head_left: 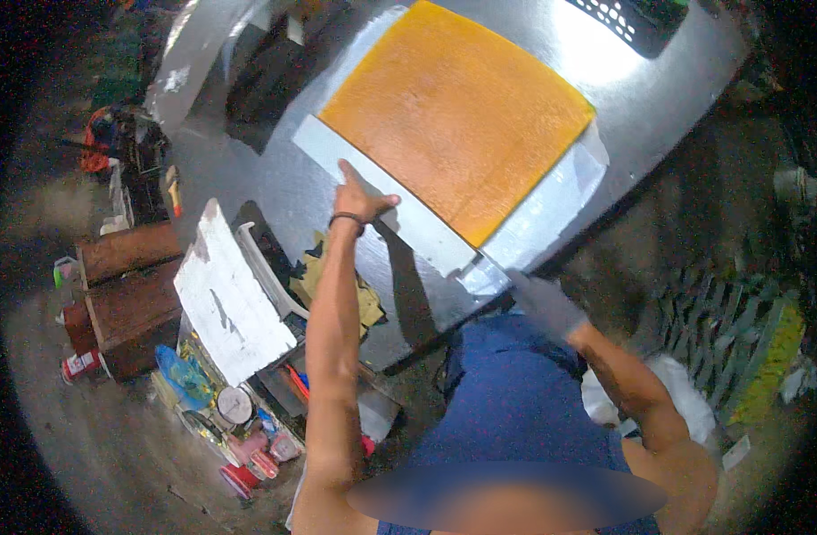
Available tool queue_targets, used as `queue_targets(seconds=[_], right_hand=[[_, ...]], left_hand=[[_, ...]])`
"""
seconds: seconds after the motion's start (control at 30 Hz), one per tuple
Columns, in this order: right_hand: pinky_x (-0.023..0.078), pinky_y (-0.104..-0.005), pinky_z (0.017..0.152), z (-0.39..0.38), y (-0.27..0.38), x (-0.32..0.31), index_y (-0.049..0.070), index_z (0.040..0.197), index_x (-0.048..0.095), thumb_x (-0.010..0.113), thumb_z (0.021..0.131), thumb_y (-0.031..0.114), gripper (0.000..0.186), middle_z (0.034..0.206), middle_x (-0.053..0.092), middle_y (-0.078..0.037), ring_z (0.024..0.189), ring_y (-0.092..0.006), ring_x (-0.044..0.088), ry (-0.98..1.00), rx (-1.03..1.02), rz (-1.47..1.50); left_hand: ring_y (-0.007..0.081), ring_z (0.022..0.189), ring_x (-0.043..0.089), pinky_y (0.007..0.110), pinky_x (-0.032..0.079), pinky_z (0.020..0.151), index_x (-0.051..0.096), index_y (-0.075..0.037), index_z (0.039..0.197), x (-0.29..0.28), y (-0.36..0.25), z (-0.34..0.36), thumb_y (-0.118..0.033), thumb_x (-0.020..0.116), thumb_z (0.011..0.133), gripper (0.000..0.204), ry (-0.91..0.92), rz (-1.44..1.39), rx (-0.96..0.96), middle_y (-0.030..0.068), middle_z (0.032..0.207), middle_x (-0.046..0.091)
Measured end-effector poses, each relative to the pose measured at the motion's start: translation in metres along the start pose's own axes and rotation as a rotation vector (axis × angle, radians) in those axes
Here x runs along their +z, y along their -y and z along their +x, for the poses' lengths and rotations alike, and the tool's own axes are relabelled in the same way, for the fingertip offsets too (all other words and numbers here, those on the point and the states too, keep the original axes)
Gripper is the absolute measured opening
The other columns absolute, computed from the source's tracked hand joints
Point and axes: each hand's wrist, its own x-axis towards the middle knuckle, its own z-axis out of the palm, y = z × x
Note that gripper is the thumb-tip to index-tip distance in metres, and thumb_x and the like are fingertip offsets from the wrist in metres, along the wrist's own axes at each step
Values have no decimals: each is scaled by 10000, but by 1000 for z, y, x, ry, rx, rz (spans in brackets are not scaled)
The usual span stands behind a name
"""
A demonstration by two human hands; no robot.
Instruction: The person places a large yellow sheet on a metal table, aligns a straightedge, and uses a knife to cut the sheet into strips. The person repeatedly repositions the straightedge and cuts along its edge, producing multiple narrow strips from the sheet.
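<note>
A large square orange sheet with a slightly mottled surface lies on a metal table. Pale translucent film sticks out from under its edges. Along the sheet's near left edge runs a flat, light grey straight strip. My bare left hand presses on this strip, thumb and forefinger stretched apart. At the strip's near right end is my right hand, in a grey glove and closed. A thin, blade-like tool reaches from it to the sheet's corner; its handle is hidden in the hand.
Left of me stand a white, scuffed board, brown wooden boxes and a crate of tape rolls and small containers. Yellowish scraps lie by the table's left edge. A dark perforated crate sits at the far right.
</note>
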Motion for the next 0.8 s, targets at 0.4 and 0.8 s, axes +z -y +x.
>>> queue_targets(seconds=[0.4, 0.8], right_hand=[[511, -370, 917, -68, 8, -4, -19, 1303, 557, 657, 957, 240, 444, 1124, 669, -132, 1039, -212, 630, -350, 21, 370], [541, -335, 586, 66, 76, -14, -17, 1096, 570, 746, 867, 352, 468, 800, 690, -130, 638, -183, 676, -234, 10, 258]], left_hand=[[512, 1254, 549, 475, 493, 1047, -86, 52, 1570, 1, -7, -8, -607, 850, 680, 1450, -28, -86, -6, 445, 1372, 463], [552, 1244, 536, 501, 471, 1069, -79, -101, 1617, 2, -18, -21, -582, 763, 726, 1317, -98, -212, -178, 492, 1465, 289]])
